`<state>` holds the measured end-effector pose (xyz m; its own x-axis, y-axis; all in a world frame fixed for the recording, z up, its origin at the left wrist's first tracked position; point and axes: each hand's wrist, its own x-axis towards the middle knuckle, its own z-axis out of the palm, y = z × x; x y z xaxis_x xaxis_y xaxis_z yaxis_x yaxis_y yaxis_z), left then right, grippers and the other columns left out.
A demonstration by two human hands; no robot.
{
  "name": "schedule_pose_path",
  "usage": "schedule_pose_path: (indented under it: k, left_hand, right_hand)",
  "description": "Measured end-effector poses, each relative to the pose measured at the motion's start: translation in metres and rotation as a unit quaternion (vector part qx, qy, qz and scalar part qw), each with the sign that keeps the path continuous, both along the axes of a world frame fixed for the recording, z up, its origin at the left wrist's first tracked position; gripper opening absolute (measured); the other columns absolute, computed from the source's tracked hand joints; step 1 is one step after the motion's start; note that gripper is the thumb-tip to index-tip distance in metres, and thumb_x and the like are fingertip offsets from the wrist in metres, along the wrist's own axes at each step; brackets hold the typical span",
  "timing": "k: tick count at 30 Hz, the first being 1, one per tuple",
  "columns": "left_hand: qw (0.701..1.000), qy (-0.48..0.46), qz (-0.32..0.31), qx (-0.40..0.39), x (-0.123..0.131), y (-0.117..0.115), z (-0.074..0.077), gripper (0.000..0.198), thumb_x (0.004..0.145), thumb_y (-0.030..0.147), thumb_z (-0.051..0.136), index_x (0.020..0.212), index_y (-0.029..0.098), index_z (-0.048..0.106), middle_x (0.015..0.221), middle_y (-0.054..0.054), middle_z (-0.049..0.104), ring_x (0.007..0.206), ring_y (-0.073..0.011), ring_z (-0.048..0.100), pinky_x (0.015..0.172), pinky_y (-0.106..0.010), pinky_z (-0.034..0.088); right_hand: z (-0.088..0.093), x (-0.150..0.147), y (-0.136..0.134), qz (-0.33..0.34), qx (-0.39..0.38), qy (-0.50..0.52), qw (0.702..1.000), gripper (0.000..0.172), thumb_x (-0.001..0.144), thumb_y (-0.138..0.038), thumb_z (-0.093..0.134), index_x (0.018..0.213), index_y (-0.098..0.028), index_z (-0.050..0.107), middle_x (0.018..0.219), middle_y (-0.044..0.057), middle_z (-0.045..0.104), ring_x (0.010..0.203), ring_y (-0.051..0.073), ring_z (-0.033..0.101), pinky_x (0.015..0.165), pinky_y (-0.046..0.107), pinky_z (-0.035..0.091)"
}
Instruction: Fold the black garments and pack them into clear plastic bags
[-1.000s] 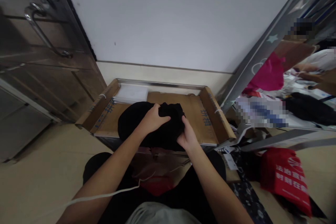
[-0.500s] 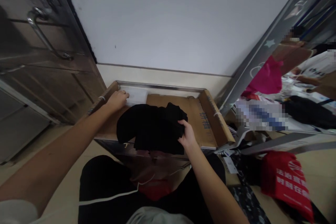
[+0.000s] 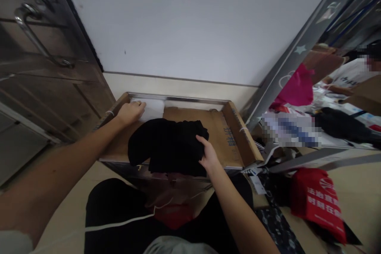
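A folded black garment point(image 3: 174, 147) lies bunched across the front of a shallow cardboard tray point(image 3: 245, 139), hanging a little over its near edge. My right hand point(image 3: 208, 154) grips the garment's right side, thumb on top and the other fingers hidden beneath. At the tray's back left corner is a flat white sheet or stack of sheets point(image 3: 154, 110). My left hand point(image 3: 131, 112) is on its left part, fingers curled and pressed together as if pinching the top; the exact fingertip contact is blurred.
Behind the tray rises a white wall point(image 3: 178, 27). A door with a metal handle point(image 3: 41, 39) is at the left. On the right, a cluttered table point(image 3: 333, 147) holds a pink cloth point(image 3: 297, 87), with a person beyond. A red bag point(image 3: 318, 202) lies on the floor.
The view has shifted slightly, so everything sits a little further left. My left fingers have curled more over the white sheet. My right hand keeps its grip on the black garment.
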<state>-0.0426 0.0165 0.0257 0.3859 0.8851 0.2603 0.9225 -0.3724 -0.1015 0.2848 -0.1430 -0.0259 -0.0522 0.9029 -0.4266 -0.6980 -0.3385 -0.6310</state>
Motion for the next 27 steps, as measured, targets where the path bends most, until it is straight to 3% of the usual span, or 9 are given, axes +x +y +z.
schedule_pose_path:
  k: [5,10,13,15,22,27]
  left_hand:
    - [0.996,0.038,0.019,0.083,0.03,-0.023,0.043,0.033,0.097,0.023,0.037,0.112,0.01,0.063,0.098,-0.022,0.069,0.093,-0.0346,0.068,0.08,-0.042,0.046]
    - [0.998,0.032,-0.035,0.041,0.086,-0.069,0.068,0.03,0.096,0.019,0.04,0.116,0.012,0.061,0.095,-0.019,0.071,0.086,-0.0312,0.069,0.072,-0.038,0.045]
    - [0.995,-0.024,-0.097,-0.019,0.117,-0.098,0.07,0.022,0.093,0.016,0.045,0.106,0.015,0.063,0.086,-0.014,0.07,0.081,-0.0283,0.068,0.066,-0.034,0.04]
    - [0.987,-0.085,-0.121,-0.059,0.13,-0.112,0.07,0.015,0.09,0.016,0.048,0.095,0.017,0.063,0.078,-0.01,0.068,0.074,-0.0245,0.065,0.061,-0.032,0.035]
    - [0.955,-0.229,-0.129,-0.137,0.14,-0.124,0.06,0.009,0.077,0.014,0.054,0.071,0.021,0.053,0.062,0.0,0.055,0.058,-0.0151,0.048,0.058,-0.03,0.027]
    - [0.92,-0.297,-0.177,-0.185,0.149,-0.128,0.049,0.013,0.076,0.018,0.055,0.066,0.021,0.047,0.061,0.003,0.052,0.059,-0.0135,0.045,0.058,-0.029,0.029]
  right_hand:
    - [0.006,-0.004,-0.005,-0.034,0.015,-0.013,0.999,0.038,0.07,-0.019,0.078,0.107,-0.017,0.07,0.094,0.008,0.08,0.091,0.028,0.077,0.083,0.038,0.064]
    - [0.038,-0.014,-0.029,-0.066,0.067,-0.053,0.994,0.043,0.064,-0.021,0.086,0.104,-0.021,0.071,0.093,0.004,0.079,0.087,0.027,0.076,0.081,0.038,0.063]
    - [0.055,-0.019,-0.039,-0.073,0.099,-0.101,0.987,0.045,0.063,-0.024,0.087,0.105,-0.021,0.072,0.095,0.004,0.079,0.088,0.027,0.075,0.084,0.039,0.061]
    - [0.057,-0.017,-0.04,-0.083,0.107,-0.142,0.981,0.044,0.063,-0.024,0.086,0.104,-0.02,0.073,0.096,0.005,0.079,0.089,0.027,0.074,0.084,0.039,0.059]
    - [0.037,0.002,-0.031,-0.116,0.097,-0.312,0.938,0.03,0.061,-0.021,0.081,0.09,-0.018,0.073,0.082,0.002,0.077,0.08,0.024,0.071,0.072,0.033,0.055]
    - [0.043,-0.001,-0.033,-0.104,0.068,-0.185,0.975,0.032,0.064,-0.021,0.081,0.095,-0.019,0.073,0.086,0.005,0.079,0.082,0.026,0.074,0.077,0.036,0.06]
